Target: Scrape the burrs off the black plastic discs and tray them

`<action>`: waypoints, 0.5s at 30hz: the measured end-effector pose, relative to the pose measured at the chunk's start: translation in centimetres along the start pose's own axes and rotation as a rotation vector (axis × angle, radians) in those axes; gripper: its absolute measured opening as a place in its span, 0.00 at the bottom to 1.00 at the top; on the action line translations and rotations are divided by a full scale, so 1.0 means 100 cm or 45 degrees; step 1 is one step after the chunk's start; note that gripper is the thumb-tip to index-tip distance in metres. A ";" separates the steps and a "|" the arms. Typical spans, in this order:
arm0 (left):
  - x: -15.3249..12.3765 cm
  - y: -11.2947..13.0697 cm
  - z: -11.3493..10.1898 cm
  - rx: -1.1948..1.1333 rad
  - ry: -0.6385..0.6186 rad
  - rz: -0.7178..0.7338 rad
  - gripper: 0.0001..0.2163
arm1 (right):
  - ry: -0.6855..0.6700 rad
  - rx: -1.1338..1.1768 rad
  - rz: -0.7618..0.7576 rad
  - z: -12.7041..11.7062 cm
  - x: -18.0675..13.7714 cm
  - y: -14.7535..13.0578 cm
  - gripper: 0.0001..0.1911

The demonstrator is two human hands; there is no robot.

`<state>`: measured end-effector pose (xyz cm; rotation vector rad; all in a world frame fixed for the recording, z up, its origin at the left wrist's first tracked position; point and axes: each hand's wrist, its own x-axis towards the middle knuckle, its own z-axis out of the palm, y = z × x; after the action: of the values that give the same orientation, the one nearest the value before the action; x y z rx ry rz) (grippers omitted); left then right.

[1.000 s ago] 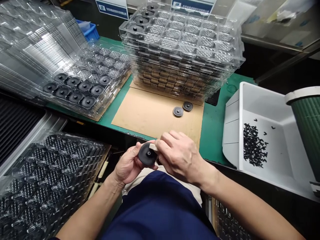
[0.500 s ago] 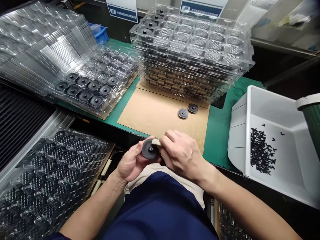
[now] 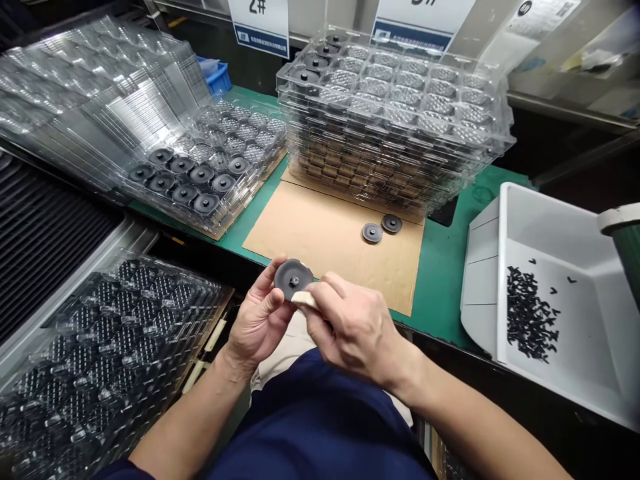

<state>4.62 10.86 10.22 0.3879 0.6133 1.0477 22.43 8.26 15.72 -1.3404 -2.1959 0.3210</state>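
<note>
Between the fingers of my left hand is a round dark grey disc with a small raised hub at its centre. The disc is tilted, its hub side facing me. My right hand is closed on a pale, cream-coloured flat piece, whose kind I cannot make out. That piece touches the disc's lower right edge. Two similar discs lie on the cardboard sheet: one grey disc and, just behind it, a darker disc.
A tall stack of clear trays stands at the back. Leftward, a clear tray holds several discs beside nested trays. A white bin with small black pieces is at right. More trays sit lower left.
The disc has moved slightly up and left with my left hand. The pale piece has shifted from the disc's upper right edge to its lower right edge. The view has tilted up slightly.
</note>
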 end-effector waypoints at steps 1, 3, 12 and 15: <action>-0.001 0.001 0.000 0.016 -0.001 -0.002 0.23 | 0.011 -0.026 0.026 0.000 0.000 0.001 0.12; -0.002 0.002 -0.001 0.040 -0.007 -0.026 0.23 | 0.008 -0.046 0.055 -0.002 -0.001 0.003 0.12; -0.008 0.007 -0.005 0.048 -0.041 -0.179 0.21 | -0.087 -0.082 -0.099 -0.015 -0.001 0.012 0.12; -0.009 0.007 -0.009 0.064 -0.083 -0.241 0.21 | -0.153 -0.103 -0.220 -0.017 -0.002 0.013 0.11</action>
<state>3.24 10.39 10.23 0.3979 0.6068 0.8373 24.43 8.58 16.41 -1.1896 -2.4292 0.2556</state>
